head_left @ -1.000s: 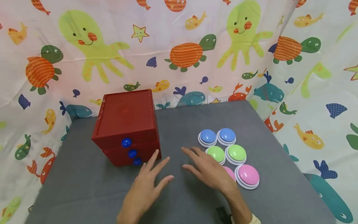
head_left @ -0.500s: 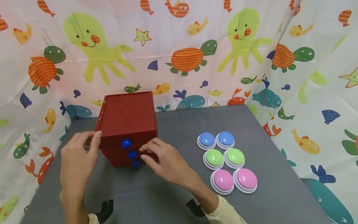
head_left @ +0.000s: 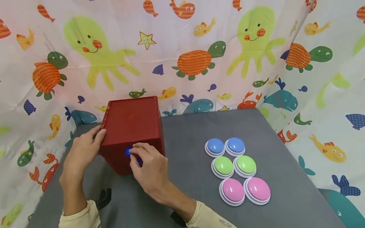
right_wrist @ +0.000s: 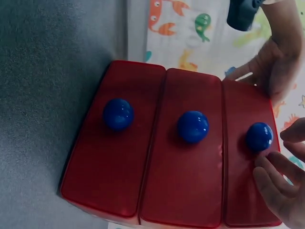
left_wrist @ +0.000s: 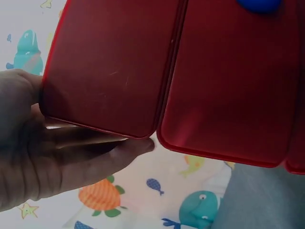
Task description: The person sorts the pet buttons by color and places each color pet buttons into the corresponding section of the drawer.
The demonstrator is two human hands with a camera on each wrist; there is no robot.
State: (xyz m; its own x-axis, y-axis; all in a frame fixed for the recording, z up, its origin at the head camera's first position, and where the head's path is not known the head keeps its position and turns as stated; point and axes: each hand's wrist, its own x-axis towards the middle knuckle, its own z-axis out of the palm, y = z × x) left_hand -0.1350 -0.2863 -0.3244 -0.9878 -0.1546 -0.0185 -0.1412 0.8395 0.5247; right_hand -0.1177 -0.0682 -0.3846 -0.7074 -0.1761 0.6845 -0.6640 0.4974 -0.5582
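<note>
A red drawer box (head_left: 131, 120) with round blue knobs down its front stands on the grey tabletop, its drawers shut. At its upper front left corner my left hand (head_left: 82, 150) holds on, thumb by the top edge and fingers along the side (left_wrist: 95, 164). My right hand (head_left: 151, 169) is bent around the top drawer's blue knob (right_wrist: 259, 137), fingertips (right_wrist: 264, 162) right at it. In the right wrist view a narrow gap shows between an upper fingertip and this knob. The middle knob (right_wrist: 192, 127) and the bottom knob (right_wrist: 118, 114) are untouched.
Right of the box, push lights or buttons with white rims stand in pairs: blue (head_left: 215, 146), green (head_left: 223, 166) and pink (head_left: 233, 190). A sea-animal curtain (head_left: 159, 38) hangs close behind the table and at both sides.
My left hand has moved from low in front to the box's upper left corner. My right hand has come left from beside the buttons to the top knob. The drawers stay shut.
</note>
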